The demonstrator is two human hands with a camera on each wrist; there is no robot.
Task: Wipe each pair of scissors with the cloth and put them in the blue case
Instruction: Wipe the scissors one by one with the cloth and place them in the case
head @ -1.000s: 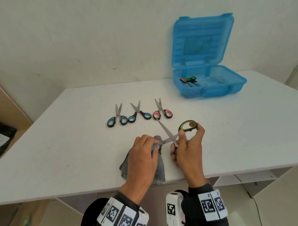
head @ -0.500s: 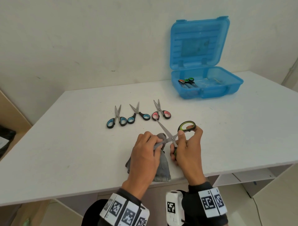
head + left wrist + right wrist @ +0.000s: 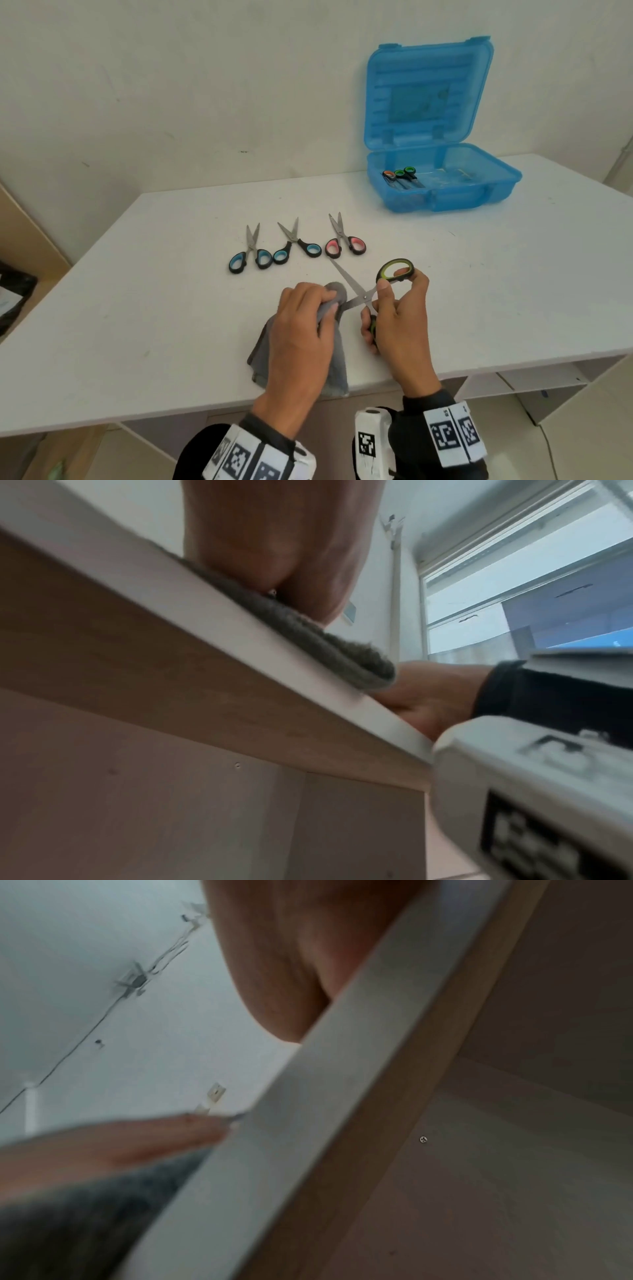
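My right hand [image 3: 394, 308] grips the green-and-black handles of a pair of scissors [image 3: 363, 296], blades spread wide near the table's front edge. My left hand [image 3: 305, 322] pinches the grey cloth [image 3: 337, 359] around the lower blade. Three more pairs lie in a row behind: two with blue handles [image 3: 251, 255] [image 3: 298, 245] and one with pink handles [image 3: 344, 241]. The blue case [image 3: 442, 195] stands open at the back right with scissors [image 3: 400, 176] inside. Both wrist views look up from under the table edge; the left wrist view shows the cloth [image 3: 308, 642] hanging over it.
The white table [image 3: 137, 308] has bare surface to the left and right of my hands. Open shelves [image 3: 534, 380] sit under the table at the right. A dark bag [image 3: 13, 294] lies at the far left beside a brown panel.
My left hand with the cloth has slid a little left along the lower blade, away from the pivot. The right hand keeps its grip on the handles.
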